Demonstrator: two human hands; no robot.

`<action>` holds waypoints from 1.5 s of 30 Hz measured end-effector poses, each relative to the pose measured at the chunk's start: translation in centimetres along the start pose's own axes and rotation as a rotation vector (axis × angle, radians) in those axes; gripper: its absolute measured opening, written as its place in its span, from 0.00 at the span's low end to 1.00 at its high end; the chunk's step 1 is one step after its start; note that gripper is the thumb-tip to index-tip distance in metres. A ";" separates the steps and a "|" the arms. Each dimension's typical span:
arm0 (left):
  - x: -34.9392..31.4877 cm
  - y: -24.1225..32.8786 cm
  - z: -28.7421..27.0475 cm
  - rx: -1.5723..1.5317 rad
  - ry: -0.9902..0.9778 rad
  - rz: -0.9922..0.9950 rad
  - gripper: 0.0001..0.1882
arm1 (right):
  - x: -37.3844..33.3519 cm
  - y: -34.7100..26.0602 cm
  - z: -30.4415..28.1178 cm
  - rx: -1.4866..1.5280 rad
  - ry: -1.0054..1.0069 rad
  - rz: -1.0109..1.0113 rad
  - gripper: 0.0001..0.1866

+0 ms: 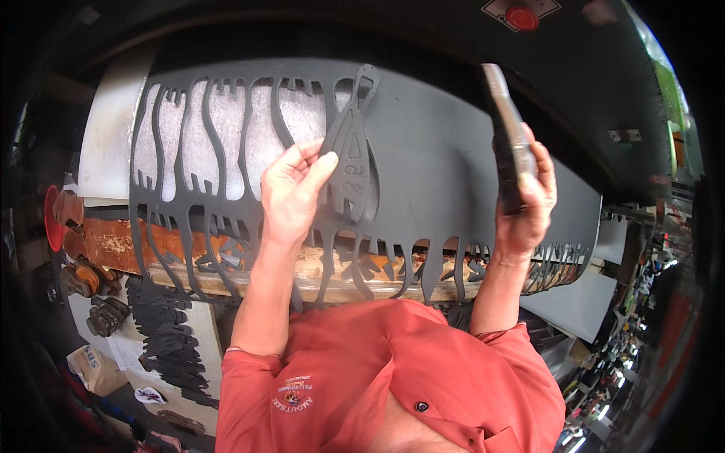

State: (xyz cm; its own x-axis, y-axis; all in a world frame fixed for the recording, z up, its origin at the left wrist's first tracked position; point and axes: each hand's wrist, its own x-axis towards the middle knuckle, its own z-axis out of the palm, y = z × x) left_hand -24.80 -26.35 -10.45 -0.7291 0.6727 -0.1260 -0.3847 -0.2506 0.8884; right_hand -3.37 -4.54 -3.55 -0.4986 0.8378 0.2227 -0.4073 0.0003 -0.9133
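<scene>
My left hand [291, 198] pinches a long dark grey cut-out piece [353, 170] between thumb and fingers. The piece has a narrow looped upper end and a wider, slotted lower part. Beneath it lies a large dark grey sheet [430, 162] with rows of curved openings cut through it on the left and along the near edge. Raised over the right part of the sheet, my right hand [530, 195] grips a narrow metal cutting die [507, 132], seen nearly edge-on. Its far side is hidden.
A dark machine head [581, 98] with a red button [522, 18] overhangs the far right. Under the sheet is a worn wooden board [113, 245]. Dark cut pieces [162, 332] are stacked at lower left, near more dies [108, 313]. Clutter fills the right side.
</scene>
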 end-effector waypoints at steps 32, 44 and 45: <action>-9.2 7.5 -6.5 0.109 0.254 0.119 0.12 | -2.5 3.3 9.1 -0.858 -0.338 -0.141 0.22; -14.7 9.4 -12.5 0.666 0.721 0.407 0.17 | -0.9 4.0 8.5 -0.994 -0.317 -0.261 0.22; -15.9 9.8 -14.8 0.715 0.807 0.492 0.18 | -0.5 4.3 7.2 -1.190 -0.261 -0.175 0.25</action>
State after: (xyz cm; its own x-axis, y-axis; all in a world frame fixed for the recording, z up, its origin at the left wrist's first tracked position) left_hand -25.36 -49.88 -6.26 -0.9552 -0.0848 0.2837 0.2538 0.2589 0.9320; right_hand -10.40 -8.88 -5.07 -0.7013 0.6421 0.3097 0.3993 0.7137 -0.5756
